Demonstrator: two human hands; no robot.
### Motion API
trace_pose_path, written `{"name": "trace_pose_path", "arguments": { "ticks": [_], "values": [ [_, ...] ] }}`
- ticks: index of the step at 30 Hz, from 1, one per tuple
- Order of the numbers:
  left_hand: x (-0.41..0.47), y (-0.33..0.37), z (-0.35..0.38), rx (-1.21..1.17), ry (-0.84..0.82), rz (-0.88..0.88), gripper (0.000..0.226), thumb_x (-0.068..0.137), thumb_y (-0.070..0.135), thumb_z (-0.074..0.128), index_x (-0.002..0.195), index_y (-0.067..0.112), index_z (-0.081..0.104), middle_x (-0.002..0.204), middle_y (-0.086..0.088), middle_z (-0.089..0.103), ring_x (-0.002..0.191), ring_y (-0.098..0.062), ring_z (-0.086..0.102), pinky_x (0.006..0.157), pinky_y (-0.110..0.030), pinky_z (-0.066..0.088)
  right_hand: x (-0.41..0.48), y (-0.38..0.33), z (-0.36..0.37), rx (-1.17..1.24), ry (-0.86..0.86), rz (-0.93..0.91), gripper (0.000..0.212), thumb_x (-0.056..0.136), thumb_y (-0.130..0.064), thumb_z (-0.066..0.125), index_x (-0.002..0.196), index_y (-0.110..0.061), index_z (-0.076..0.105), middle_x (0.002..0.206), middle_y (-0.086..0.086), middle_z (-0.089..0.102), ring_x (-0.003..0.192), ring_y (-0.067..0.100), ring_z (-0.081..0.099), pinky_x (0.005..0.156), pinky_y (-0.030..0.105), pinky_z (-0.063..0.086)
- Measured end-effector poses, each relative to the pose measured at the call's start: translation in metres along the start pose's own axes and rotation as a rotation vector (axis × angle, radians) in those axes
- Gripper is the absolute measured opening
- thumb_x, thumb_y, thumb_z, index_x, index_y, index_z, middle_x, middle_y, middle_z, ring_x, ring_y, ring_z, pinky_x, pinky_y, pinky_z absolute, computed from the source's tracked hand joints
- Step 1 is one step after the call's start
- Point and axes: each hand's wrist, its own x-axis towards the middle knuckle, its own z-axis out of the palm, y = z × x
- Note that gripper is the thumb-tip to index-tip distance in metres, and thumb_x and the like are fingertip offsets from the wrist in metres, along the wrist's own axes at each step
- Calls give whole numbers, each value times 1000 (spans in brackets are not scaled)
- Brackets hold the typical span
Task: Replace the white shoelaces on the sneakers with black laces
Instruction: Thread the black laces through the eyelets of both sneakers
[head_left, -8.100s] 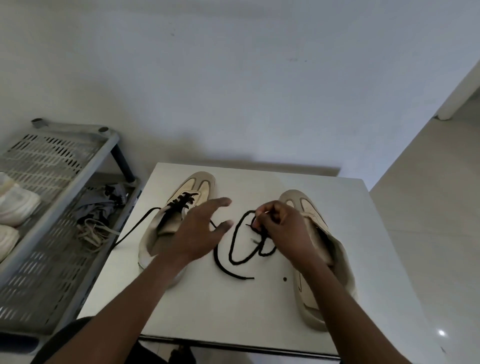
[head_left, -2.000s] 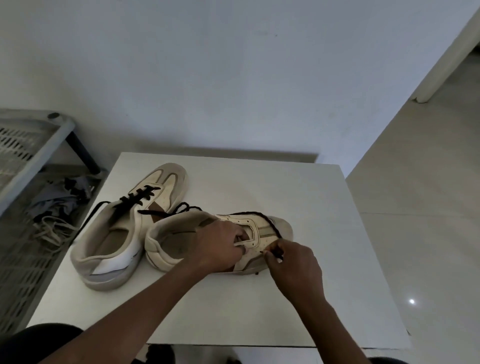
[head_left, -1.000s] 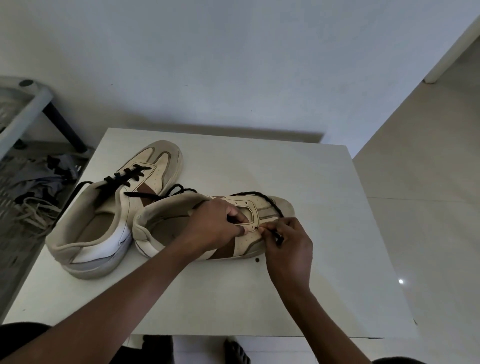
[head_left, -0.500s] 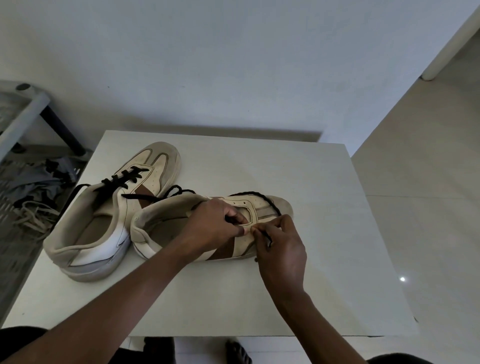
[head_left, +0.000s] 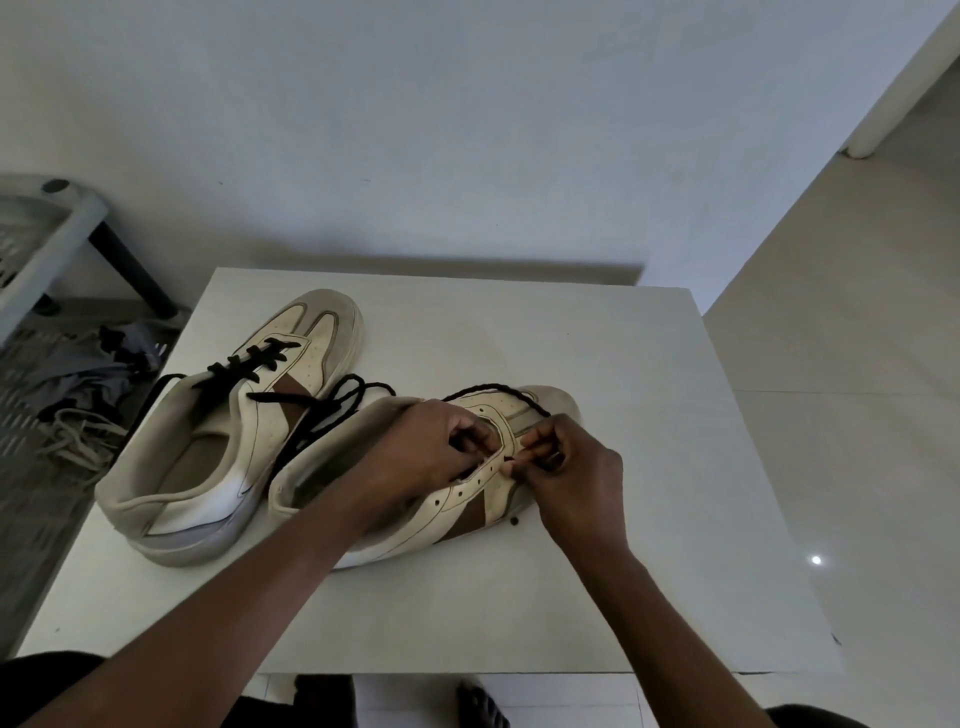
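Right, head view, looking down: my left hand (head_left: 434, 452) is curled round the eyelet flap of the near sneaker (head_left: 467, 514), which lies on the white surface (head_left: 623, 395), toe pointing right. My right hand (head_left: 571, 467) pinches the black lace (head_left: 498, 388) at the eyelet row. The other sneaker (head_left: 208, 467), laced in black, sits just beside, left. White laces (head_left: 78, 441) lie heaped on the rack (head_left: 47, 244).

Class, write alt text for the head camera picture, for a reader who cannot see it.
Two hands work on a beige sneaker on a table: the left hand grips its eyelet flap while the right hand pinches a black lace at an eyelet. A second sneaker, already laced in black, sits to the left; pale laces lie on a rack.
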Motion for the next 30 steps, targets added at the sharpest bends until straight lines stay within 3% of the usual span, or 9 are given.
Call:
{"name": "trace_pose_path", "arguments": {
  "ticks": [3,7,13,18,20,23,27,30],
  "values": [
    [0,0,3,43,47,68,24,82,-7,62,91,11,73,73,2,69,51,4,55,48,-12,42,0,1,0,13,-19,-35,28,72,-1,78,79,-24,64,72,-14,70,69,1,66,68,30,56],
    [1,-4,3,154,47,98,22,81,1,68,94,17,77,80,5,74,68,-5,68,62,-16,52,3,2,0,-78,-56,-115,30,74,-2,76,81,-29,63,75,-23,67,71,0,65,68,32,55],
    [5,12,2,460,26,130,18,85,7,61,90,13,78,80,-2,72,56,-3,53,56,-10,41,7,1,0,-164,-89,-148,30,76,-7,73,80,-34,60,76,-26,66,69,-1,65,66,36,55],
    [13,25,4,822,-26,168,24,86,19,54,65,20,65,63,0,56,63,-17,54,59,-30,45,10,3,-4,-231,-129,-161,28,78,-8,72,87,-32,62,73,-19,66,71,-1,64,65,28,54],
    [14,24,4,848,-21,192,29,85,21,54,56,23,54,58,2,51,59,-17,52,56,-29,40,12,4,-5,-251,-150,-180,28,79,-8,71,89,-32,62,77,-18,65,73,0,63,66,29,54],
    [13,24,3,809,2,215,20,82,20,55,75,24,73,64,2,61,59,-15,50,54,-26,38,14,5,-6,-283,-183,-187,28,81,-7,66,92,-32,61,81,-16,65,72,2,62,65,29,53],
    [14,25,3,776,9,216,17,82,18,56,76,16,72,54,9,45,56,-14,44,53,-25,34,13,2,-7,-305,-191,-188,29,81,-5,59,93,-31,61,81,-15,66,70,4,60,61,23,46],
    [13,21,1,769,-14,273,28,82,29,48,75,15,71,61,0,62,55,-15,49,54,-27,38,10,-5,-8,-387,-131,-206,24,80,-11,59,96,-29,62,85,-10,68,74,12,60,66,26,44]
  ]
}}
